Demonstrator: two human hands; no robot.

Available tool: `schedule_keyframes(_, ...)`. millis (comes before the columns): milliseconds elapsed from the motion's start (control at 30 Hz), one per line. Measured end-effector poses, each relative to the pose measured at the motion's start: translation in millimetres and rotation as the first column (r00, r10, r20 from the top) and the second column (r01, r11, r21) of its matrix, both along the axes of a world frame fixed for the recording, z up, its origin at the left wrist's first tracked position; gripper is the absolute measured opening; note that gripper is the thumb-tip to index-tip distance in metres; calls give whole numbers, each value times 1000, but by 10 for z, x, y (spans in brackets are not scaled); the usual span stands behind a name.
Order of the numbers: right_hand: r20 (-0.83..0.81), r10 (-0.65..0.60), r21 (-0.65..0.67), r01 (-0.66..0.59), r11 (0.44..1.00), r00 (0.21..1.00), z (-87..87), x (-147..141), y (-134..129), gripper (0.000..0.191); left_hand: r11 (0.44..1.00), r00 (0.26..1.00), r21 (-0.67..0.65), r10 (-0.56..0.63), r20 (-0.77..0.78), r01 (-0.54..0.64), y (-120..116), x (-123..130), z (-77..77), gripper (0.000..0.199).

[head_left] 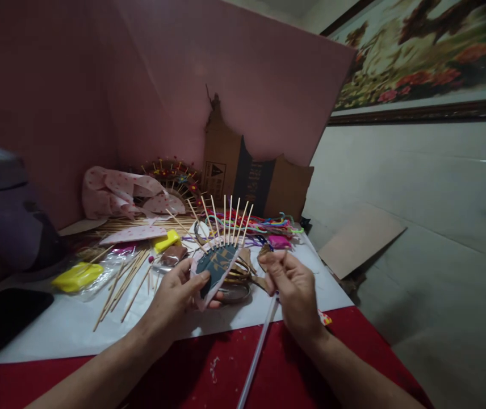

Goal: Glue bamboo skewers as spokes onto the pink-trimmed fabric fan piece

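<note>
My left hand point(185, 292) grips a dark, rounded cardboard piece point(217, 264) edged with pink fabric, thumb on its face. Several thin wooden sticks point(229, 220) fan up from its top edge. To the right, my right hand point(292, 284) is closed in a pinch beside a small brown scrap point(264, 251); what its fingertips hold is not clear. A long translucent glue stick point(258, 355) runs from under that hand toward me; whether the hand grips it cannot be told. Between the hands lies a looped tool resembling scissors point(238, 292), partly hidden.
Loose sticks point(117, 289), a yellow clay packet point(79, 277) and a dark phone-like slab point(11, 312) lie left. Behind are colourful pipe cleaners point(264, 225), cut cardboard point(221, 147), a decorated arch point(179, 176) and spotted pink fabric point(117, 190). A purple container point(7, 210) stands far left.
</note>
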State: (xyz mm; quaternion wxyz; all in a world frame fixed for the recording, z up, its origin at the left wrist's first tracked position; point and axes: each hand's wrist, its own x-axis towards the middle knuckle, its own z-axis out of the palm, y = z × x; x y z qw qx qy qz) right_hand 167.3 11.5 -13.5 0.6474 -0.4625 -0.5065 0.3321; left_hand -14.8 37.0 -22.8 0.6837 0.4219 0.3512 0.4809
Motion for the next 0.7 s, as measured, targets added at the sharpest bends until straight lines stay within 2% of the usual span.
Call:
schedule_keyframes(67,67,-43,-54,47,997,997,103,221,-34,35,1000,1000,-6,-6,-3,5,-3,-5,2,26)
schedule_keyframes(133,274,-92,-104,124,987,957,154,476,-75,36,1000,1000,-9,-17,-2,17,-13,-8,-1,26)
schedule_keyframes(200,580,-89,-112,188,976,810,130,708,-122,33,1000,1000,-9,-26,-1,26,-26,-9,-4,25)
schedule_keyframes(267,812,-1,-157,220,963,584,44,869,-168,27,999,999,-10,-33,4,33,-36,-8,-9,25)
schedule_keyframes(300,870,41,-177,235,956,492,-10,916,-190,26,999,999,-14,-33,6,33,-38,-8,-12,25)
schedule_keyframes(367,915,109,-221,256,941,389,-108,950,-227,34,999,999,-20,-36,16,36,-35,-10,-20,26)
schedule_keyframes(433,931,126,-225,266,938,343,-168,926,-251,39,999,999,-22,-39,25,40,-25,-15,-26,25)
schedule_keyframes(567,955,79,-165,291,942,285,-179,844,-260,24,1000,1000,-14,-12,24,12,-2,-28,-18,24)
schedule_keyframes(700,941,54,-162,303,939,335,-149,820,-243,23,1000,1000,-21,15,26,-15,11,-32,2,24)
